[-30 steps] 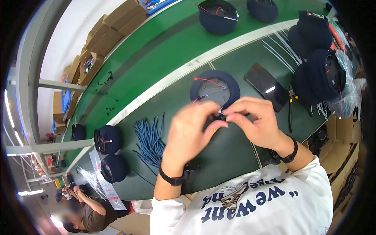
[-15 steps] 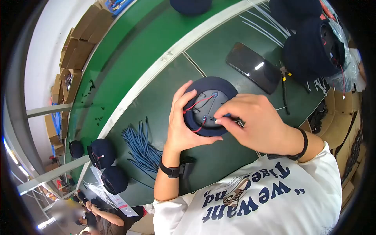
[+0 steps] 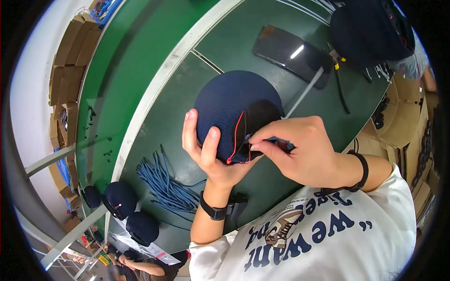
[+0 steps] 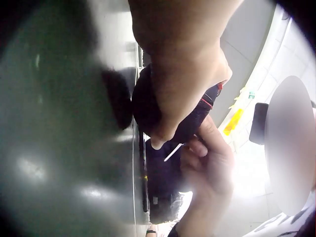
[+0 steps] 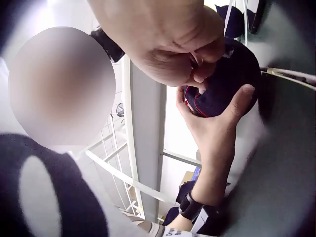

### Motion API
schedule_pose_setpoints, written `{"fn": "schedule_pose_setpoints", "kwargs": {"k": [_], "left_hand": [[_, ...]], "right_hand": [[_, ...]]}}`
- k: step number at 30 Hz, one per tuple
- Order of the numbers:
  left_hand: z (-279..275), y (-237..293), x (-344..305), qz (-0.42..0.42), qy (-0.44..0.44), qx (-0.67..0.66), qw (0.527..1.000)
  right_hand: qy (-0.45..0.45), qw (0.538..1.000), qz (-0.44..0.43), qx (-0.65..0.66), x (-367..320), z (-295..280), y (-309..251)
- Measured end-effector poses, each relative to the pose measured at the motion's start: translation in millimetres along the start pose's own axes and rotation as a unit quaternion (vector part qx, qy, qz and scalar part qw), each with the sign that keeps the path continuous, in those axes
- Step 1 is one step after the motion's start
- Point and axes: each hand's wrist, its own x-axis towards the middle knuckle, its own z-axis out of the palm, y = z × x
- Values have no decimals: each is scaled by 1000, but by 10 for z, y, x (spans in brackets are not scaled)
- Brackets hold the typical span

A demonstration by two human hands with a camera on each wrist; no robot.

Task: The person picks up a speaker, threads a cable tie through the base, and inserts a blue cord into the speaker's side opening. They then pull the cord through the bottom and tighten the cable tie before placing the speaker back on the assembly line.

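Dome (image 3: 229,93): one, tilted, in the hands over the worktop (image 3: 173,103). Left hand (image 3: 211,157) curled round its side; right hand (image 3: 302,150) closed to a pinch on the wiring (image 3: 237,133), exact grip hidden. Probably light, stiff under non-slip cloth; wires look fragile, so hold by the sides. One phone (image 3: 290,51), one pliers (image 3: 340,84); three spare domes (image 3: 119,200) at left; blue cords (image 3: 168,185), too many to count.
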Motion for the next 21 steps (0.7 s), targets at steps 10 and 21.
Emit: {"fn": "schedule_pose_setpoints", "kwargs": {"k": [10, 21], "left_hand": [[12, 7, -11, -2, 6, 28, 1000], [21, 117, 16, -21, 9, 49, 999]], "right_hand": [[-23, 997, 54, 43, -58, -26, -5], [39, 997, 18, 58, -56, 164, 75]]}}
